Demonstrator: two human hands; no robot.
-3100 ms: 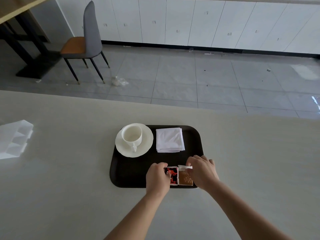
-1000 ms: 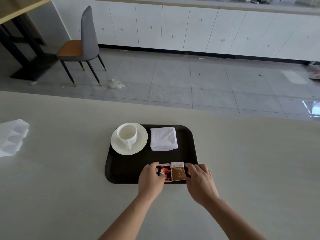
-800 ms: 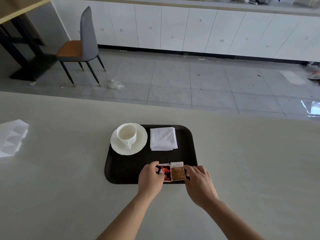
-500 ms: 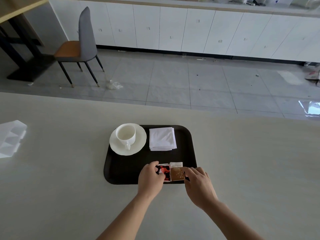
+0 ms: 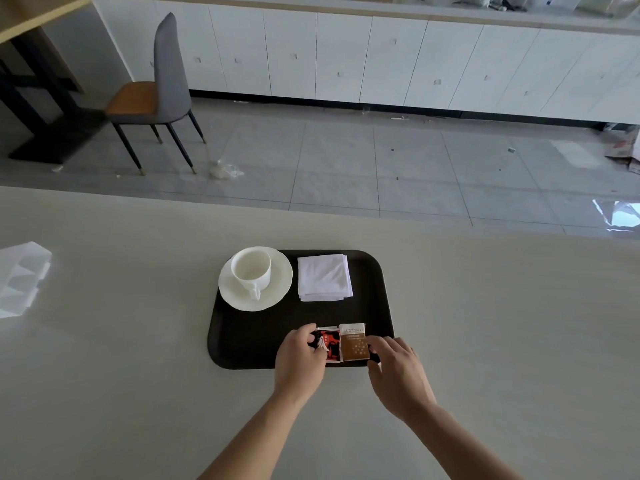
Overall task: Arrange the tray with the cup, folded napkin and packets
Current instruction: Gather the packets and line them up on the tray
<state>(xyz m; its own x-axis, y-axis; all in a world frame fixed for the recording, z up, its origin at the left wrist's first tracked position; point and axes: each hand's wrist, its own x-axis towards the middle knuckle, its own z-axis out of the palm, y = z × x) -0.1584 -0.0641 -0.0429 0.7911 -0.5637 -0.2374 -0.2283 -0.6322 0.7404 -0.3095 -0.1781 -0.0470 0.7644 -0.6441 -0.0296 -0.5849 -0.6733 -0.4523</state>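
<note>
A dark tray (image 5: 256, 341) lies on the pale counter. At its far left a white cup (image 5: 251, 271) stands on a saucer (image 5: 278, 292), handle toward me. To the right of the saucer lies a folded white napkin (image 5: 323, 277). A red packet (image 5: 330, 346) and a brown packet (image 5: 353, 344) lie side by side at the tray's near edge. My left hand (image 5: 299, 362) has its fingers curled at the red packet's left edge and pinches it. Fingertips of my right hand (image 5: 398, 372) touch the brown packet's right edge.
A white plastic piece (image 5: 20, 278) lies at the counter's left edge. Beyond the counter is a tiled floor with a grey chair (image 5: 156, 95), a dark table base (image 5: 41, 143) and white cabinets (image 5: 346, 57) along the wall.
My right hand has come off the top of the brown packet and now sits at its right edge. Both packets stay side by side; my left hand has barely moved.
</note>
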